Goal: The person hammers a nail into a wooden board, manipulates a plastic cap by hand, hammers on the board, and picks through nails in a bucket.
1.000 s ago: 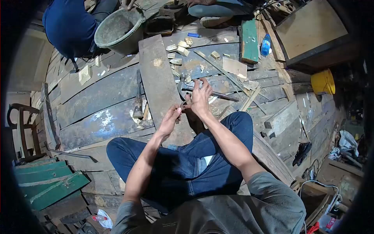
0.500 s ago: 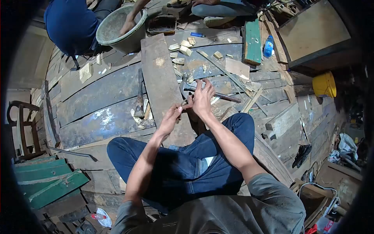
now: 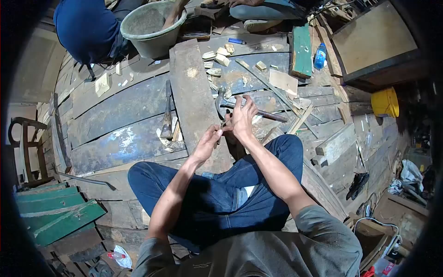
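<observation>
Because the piece in the fingers is so small, good work here calls for a light, steady pinch. Over the right edge of a long, flat, grey-brown wooden plank, the bare left hand pinches a small dark piece, too small to identify. The bare right hand meets the left at the fingertips, some fingers raised; whether it grips the piece too, I cannot tell. Both forearms would do well to stay low and braced, with the piece over the plank so that a slip drops it on flat wood. A claw hammer with a metal head and a long dark handle lies right of the plank, behind the right hand, so those raised fingers should avoid knocking it. Pale, blocky wood offcuts lie right of the plank's far end.
</observation>
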Action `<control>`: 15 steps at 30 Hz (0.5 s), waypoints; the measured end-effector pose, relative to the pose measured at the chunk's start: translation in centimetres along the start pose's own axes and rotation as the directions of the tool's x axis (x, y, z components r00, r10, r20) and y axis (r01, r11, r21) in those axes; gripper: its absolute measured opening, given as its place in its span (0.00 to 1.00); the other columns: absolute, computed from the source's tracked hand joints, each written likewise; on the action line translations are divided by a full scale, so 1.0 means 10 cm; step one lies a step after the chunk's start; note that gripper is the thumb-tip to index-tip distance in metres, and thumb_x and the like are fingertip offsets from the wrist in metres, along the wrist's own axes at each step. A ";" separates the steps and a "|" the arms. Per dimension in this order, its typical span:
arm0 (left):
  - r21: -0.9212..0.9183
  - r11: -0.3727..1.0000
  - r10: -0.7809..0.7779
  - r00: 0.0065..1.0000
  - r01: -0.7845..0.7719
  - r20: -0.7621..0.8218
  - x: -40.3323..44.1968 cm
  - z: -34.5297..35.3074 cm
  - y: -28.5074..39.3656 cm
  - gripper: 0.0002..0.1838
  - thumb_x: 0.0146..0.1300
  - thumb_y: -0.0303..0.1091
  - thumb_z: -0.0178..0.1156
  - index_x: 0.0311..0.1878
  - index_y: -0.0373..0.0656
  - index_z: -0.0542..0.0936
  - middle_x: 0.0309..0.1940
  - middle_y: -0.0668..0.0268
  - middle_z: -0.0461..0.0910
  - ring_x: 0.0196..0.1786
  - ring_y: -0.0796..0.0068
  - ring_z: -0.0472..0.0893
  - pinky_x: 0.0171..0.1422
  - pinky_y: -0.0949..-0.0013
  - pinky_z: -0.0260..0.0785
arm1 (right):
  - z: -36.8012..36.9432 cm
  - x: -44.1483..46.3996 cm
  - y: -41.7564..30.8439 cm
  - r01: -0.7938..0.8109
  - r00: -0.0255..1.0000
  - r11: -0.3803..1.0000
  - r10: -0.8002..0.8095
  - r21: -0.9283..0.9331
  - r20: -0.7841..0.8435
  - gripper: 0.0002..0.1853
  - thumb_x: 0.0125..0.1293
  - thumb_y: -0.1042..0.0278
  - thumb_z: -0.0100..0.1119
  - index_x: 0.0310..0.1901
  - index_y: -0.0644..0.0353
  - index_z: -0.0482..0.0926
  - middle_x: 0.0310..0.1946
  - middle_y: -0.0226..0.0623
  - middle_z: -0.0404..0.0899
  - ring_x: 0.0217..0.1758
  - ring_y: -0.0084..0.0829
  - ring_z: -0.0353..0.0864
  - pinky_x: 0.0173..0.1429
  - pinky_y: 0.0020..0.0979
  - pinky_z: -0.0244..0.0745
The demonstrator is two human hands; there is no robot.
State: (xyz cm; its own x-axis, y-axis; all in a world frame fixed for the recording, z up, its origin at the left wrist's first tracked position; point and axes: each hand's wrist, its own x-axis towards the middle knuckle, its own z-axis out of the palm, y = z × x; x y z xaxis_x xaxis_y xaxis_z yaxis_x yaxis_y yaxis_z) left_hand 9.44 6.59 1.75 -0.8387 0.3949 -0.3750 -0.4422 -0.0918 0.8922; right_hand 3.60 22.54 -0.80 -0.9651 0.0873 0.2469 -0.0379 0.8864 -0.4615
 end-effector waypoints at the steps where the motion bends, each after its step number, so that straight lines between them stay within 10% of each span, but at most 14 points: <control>1: -0.013 1.000 0.015 1.000 -0.015 0.012 0.00 0.01 0.02 0.11 0.76 0.42 0.49 0.47 0.46 0.73 0.38 0.72 0.76 0.32 0.86 0.66 0.39 0.80 0.60 | 0.00 0.00 0.00 0.003 1.000 1.000 -0.003 -0.003 0.003 0.38 0.44 0.67 0.69 0.59 0.70 0.67 0.60 0.60 0.58 0.61 0.58 0.58 0.65 0.58 0.52; 15: -0.005 0.997 0.079 0.996 -0.079 0.042 0.03 0.00 -0.02 0.10 0.77 0.42 0.47 0.43 0.46 0.69 0.52 0.70 0.81 0.30 0.86 0.60 0.36 0.79 0.56 | 0.01 0.02 0.02 -0.014 1.000 0.999 0.014 -0.032 0.014 0.39 0.43 0.69 0.69 0.60 0.69 0.66 0.59 0.62 0.59 0.61 0.59 0.59 0.64 0.59 0.53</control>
State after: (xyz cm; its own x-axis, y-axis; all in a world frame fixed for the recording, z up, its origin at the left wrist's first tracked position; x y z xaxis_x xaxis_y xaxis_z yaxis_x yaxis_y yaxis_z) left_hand 9.25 6.74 1.45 -0.8571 0.4241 -0.2923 -0.3761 -0.1276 0.9177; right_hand 3.36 22.70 -0.92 -0.9691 0.0937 0.2283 -0.0162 0.8989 -0.4378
